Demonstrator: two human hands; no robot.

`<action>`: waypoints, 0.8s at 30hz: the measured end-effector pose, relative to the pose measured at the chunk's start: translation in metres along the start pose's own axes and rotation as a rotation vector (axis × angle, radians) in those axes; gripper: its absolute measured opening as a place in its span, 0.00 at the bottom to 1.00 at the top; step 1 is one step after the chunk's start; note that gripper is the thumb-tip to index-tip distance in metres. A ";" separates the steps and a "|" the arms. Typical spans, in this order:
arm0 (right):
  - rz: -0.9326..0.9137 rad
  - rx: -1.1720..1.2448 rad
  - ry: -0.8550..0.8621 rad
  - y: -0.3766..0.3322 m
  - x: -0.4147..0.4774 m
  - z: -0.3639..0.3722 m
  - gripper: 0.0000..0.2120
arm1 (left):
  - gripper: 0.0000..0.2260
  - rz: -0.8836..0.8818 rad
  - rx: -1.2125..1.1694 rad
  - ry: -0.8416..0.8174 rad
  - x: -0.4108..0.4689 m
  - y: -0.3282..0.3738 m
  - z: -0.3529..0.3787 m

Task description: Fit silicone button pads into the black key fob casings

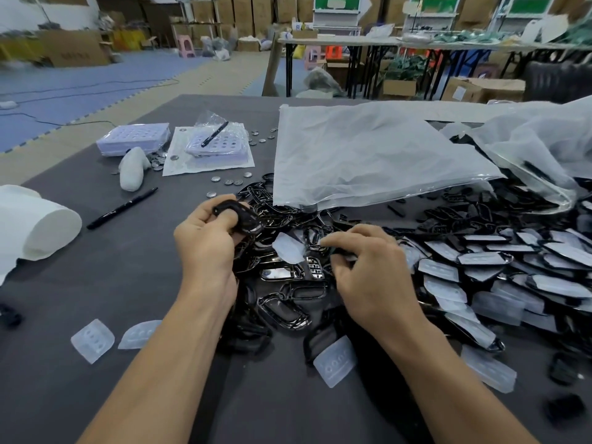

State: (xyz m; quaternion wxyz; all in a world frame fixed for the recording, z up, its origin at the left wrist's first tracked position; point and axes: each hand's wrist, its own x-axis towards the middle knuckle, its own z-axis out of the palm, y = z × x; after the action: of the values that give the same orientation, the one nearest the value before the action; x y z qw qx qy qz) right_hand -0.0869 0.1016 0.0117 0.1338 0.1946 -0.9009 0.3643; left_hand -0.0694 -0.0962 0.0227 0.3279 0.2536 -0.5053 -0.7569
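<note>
Key fob casing (238, 216), black, one piece: gripped in the left hand (205, 241), raised just over the left edge of the casing heap (282, 283). Fingers curled round its near end, thumb pressed on its upper face. Long axis runs roughly left to right, right end dipping toward the heap; which face is up cannot be told.

Left forearm: bare, enters from the near edge and rises toward the heap's left side, wrist bent inward.

Right hand (368, 267): palm down over the right part of the heap, fingers curled, forefinger and thumb drawn close together. Something small and dark sits between them; whether it is pinched cannot be told. Right forearm bare, angled in from the near right.

Silicone pad (288, 248), translucent white, one piece: lying loose on top of the heap, between the two hands.

Loose pads, four pieces: two (93, 340) (139, 334) near-left of the heap, one (334, 360) at its near edge, one (488, 368) near-right.

Fitted casings (480, 261), many: overlapping rows right of the heap, pale pads upward.

Plastic bag (368, 155): flat, beyond the heap, its near edge overlapping it.

Pen (121, 208): left of the heap, on the grey table (96, 283).

Round metal discs (229, 181): scattered beyond-left of the heap.
</note>
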 end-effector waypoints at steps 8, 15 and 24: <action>-0.029 -0.276 -0.221 -0.035 0.021 0.033 0.15 | 0.15 -0.059 -0.076 -0.042 -0.001 -0.002 0.003; 0.057 -0.161 -0.066 -0.032 0.023 0.038 0.06 | 0.15 -0.104 -0.036 -0.103 -0.002 -0.001 0.003; 0.186 0.401 0.186 -0.017 0.009 0.019 0.13 | 0.15 -0.069 0.114 -0.198 -0.014 -0.003 0.009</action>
State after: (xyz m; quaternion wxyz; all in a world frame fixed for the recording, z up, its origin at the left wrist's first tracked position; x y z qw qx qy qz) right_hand -0.0892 0.0750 0.0121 0.1407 0.0990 -0.8082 0.5632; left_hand -0.0674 -0.0791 0.0241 0.2351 0.2128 -0.5687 -0.7590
